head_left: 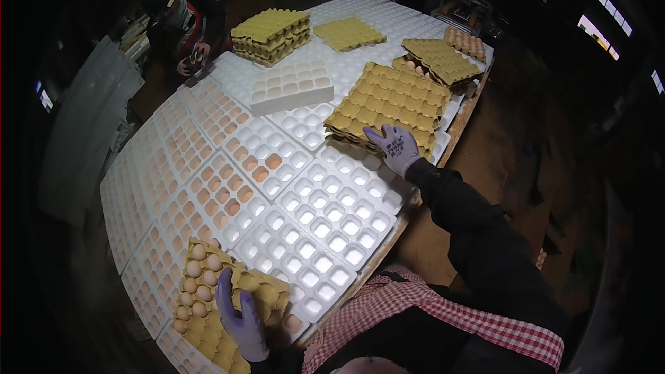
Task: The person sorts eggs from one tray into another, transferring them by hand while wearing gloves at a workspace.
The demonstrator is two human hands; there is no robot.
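Note:
My left hand, in a purple and grey glove, is over a yellow-brown pulp egg tray at the lower left. Its thumb and fingers are apart. Brown eggs fill several cups on the tray's left side; the right part looks bare and raised. At the right edge of the table, my right hand, gloved alike, rests on the near edge of a stack of bare pulp egg trays. Its fingers are spread over the top tray; their undersides are hidden.
White foam egg trays cover the table, several with brown eggs. A white foam block lies mid-table. More pulp trays and a tray of eggs stand farther back. Another person is at the far left.

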